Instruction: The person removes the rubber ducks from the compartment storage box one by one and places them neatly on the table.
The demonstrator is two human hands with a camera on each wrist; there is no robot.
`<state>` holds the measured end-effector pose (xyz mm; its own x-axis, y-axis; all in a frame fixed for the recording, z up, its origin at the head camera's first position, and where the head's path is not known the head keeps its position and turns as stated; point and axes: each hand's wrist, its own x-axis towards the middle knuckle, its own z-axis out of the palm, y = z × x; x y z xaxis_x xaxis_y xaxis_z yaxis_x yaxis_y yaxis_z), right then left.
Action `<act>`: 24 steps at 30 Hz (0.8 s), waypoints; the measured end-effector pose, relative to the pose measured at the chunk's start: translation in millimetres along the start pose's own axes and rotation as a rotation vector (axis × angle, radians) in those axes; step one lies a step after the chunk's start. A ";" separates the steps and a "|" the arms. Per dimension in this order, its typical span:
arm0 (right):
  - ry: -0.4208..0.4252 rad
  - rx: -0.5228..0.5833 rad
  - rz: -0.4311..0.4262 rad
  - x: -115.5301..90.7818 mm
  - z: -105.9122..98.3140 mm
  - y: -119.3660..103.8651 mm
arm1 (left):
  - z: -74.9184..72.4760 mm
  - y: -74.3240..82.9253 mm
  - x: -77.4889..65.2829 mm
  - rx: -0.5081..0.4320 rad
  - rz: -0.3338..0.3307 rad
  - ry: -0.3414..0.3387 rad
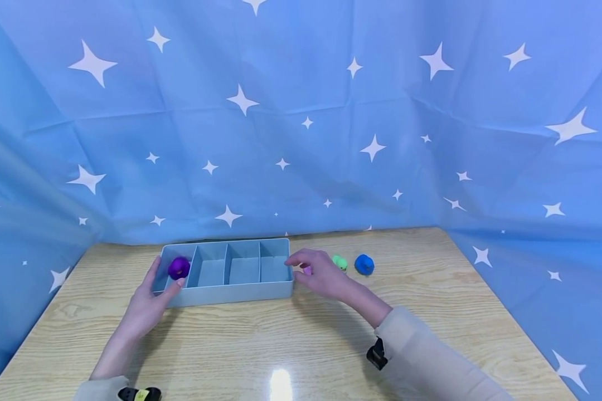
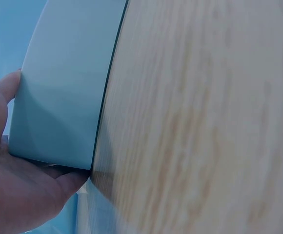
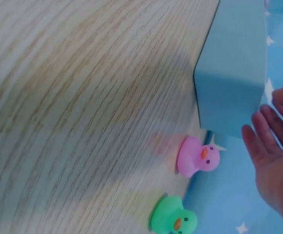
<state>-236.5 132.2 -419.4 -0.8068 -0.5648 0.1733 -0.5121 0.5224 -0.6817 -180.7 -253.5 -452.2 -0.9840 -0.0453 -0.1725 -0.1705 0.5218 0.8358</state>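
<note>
Right sleeve (image 1: 436, 356) nearest, low over the table (image 1: 231, 345), toward its right edge. Right grip (image 1: 321, 274) loosely spread, thumb apart from fingers, nothing held, by the right end of the tray (image 1: 233, 293); can't tell if it touches the rim. Left grip (image 1: 147, 303) pinches the tray's left end, thumb at the front rim, fingers round the end wall. Tray lies along the table's back edge, toward the back left corner; purple toy (image 1: 179, 268) in its leftmost compartment. Pink duck (image 3: 197, 157) on the table just beside the tray's right end, partly behind the right grip in the head view; then green duck (image 3: 173, 217), then blue toy (image 1: 364, 264), closest of the row to the back right corner. Step looks like left steadying, right working around the tray's right end. To do it well: left should press in and down, no lifting, so the tray won't slide or tilt. Right fingers should clear the rim, meet the pink duck from above and take its body rather than its head, squeezing lightly. Green duck is near, so a narrow finger spread should avoid knocking it.
</note>
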 end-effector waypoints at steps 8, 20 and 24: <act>0.027 -0.050 -0.064 6.0 1.1 -4.1 | -0.8 -0.5 -0.5 0.003 0.002 0.003; -0.021 -0.012 -0.113 24.7 11.3 -27.8 | -0.6 -0.5 -0.5 0.009 0.014 0.006; -0.037 -0.009 -0.106 31.5 13.2 -37.4 | 0.0 -0.8 1.1 0.013 0.018 0.010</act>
<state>-238.9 86.5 -397.8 -0.7366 -0.6404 0.2177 -0.5968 0.4638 -0.6548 -181.7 -254.0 -453.1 -0.9874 -0.0444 -0.1517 -0.1518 0.5338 0.8319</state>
